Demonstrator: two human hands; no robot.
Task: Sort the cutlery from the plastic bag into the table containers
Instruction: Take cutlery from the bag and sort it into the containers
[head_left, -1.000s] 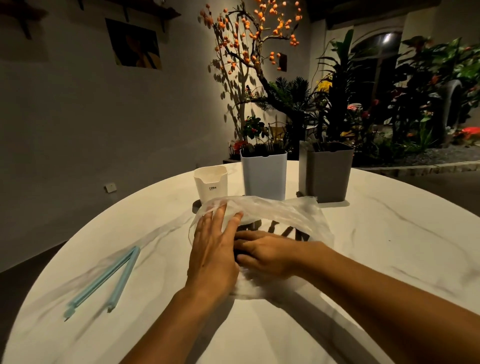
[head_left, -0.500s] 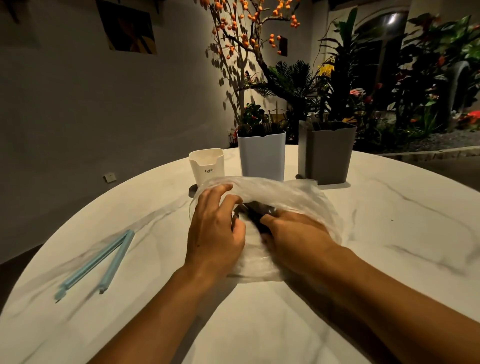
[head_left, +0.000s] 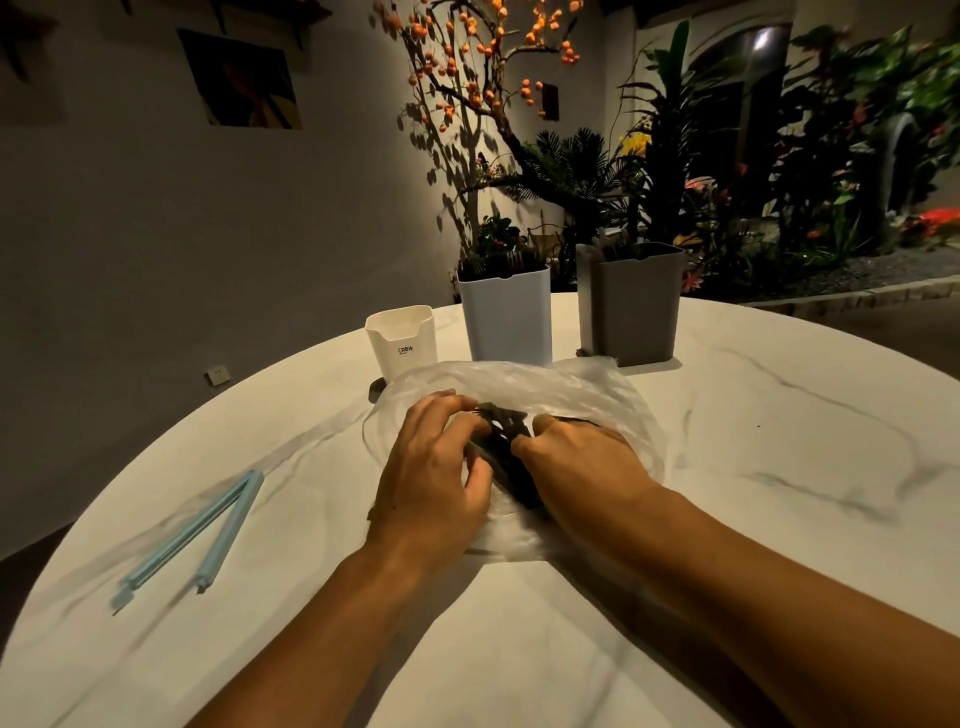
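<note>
A clear plastic bag lies on the round marble table in front of me. Between my hands shows a bundle of black cutlery, seemingly inside the bag. My left hand has curled fingers gripping the bundle's left side. On the bundle's right side my right hand grips it too, thumb at its edge. Behind the bag stand three containers: a small white one, a taller pale blue one and a grey one; dark cutlery tips show in the blue and grey ones.
A light blue bag clip lies open on the table at the left. Beyond the table's far edge are a wall, a branch with orange berries and many plants.
My left hand went from lying flat on the bag to curling its fingers. Both hands have gathered the black cutlery into a bundle between them. The camera has tilted slightly.
</note>
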